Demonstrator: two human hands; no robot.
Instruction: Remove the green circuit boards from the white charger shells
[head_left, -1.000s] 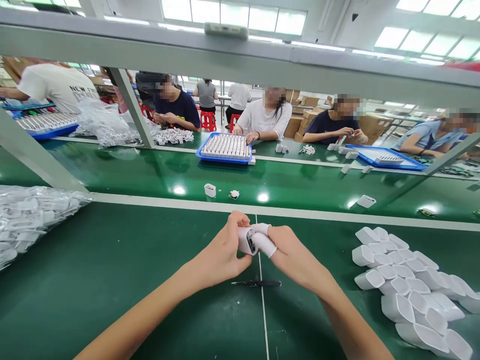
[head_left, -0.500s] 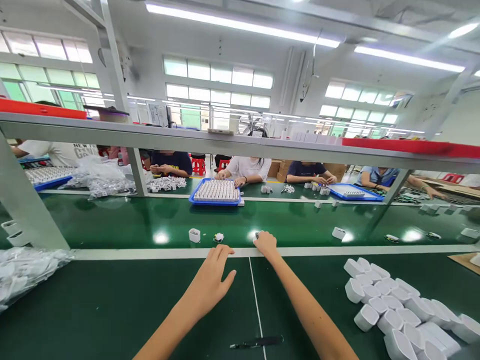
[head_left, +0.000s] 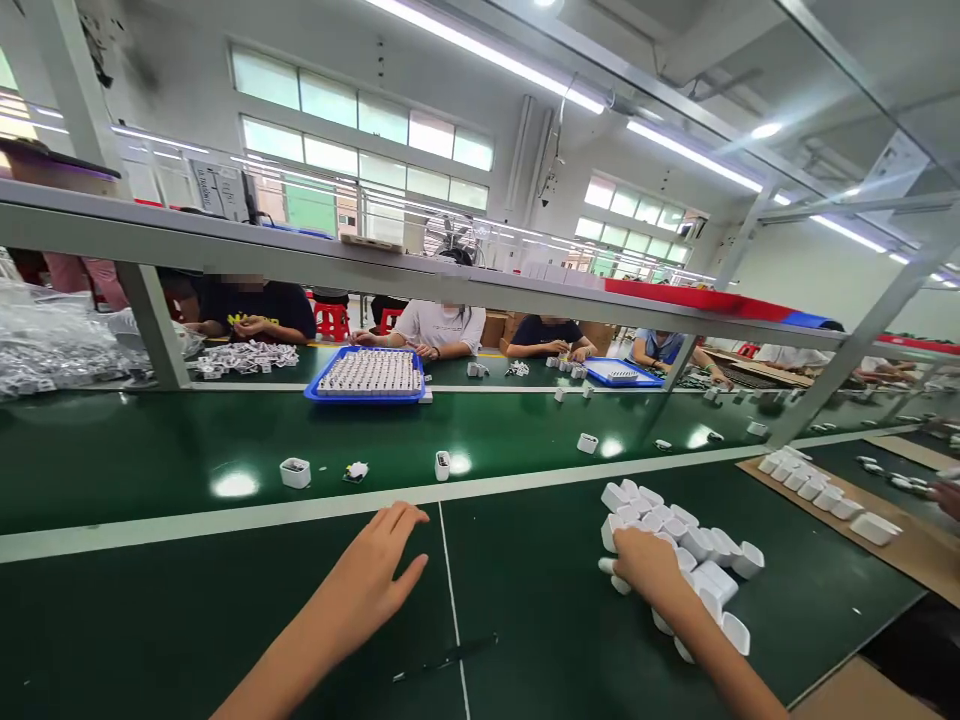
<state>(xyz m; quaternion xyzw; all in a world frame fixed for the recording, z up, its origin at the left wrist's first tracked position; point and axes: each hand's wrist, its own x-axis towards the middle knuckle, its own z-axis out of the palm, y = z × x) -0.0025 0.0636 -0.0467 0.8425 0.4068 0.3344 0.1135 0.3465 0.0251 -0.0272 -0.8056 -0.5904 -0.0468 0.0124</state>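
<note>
My left hand point(head_left: 379, 565) hovers over the green bench, fingers stretched out and thumb apart, holding nothing. At the right, my right hand point(head_left: 649, 565) is over a cluster of white plastic housings point(head_left: 697, 545). Its fingers are curled round a white plastic housing point(head_left: 621, 585) at the cluster's near left side; the fingertips are partly hidden. Below my left hand a dark, slim pen-like tool point(head_left: 446, 657) lies across the white line. On the green belt beyond stand a white housing point(head_left: 442, 465) with dark insides, another open housing point(head_left: 295, 473) and a small white-and-yellow part point(head_left: 355, 471).
A pale strip point(head_left: 247, 508) separates bench and belt. Across the belt, co-workers sit by a blue tray point(head_left: 367, 398) full of small white parts. A shelf beam point(head_left: 300, 260) spans above, with a post point(head_left: 154, 325). Cardboard point(head_left: 907, 555) with more housings lies right.
My right hand has left the belt and moved right to the housing cluster. A white housing now stands on the belt where it was. The view has turned right; my left hand stays open.
</note>
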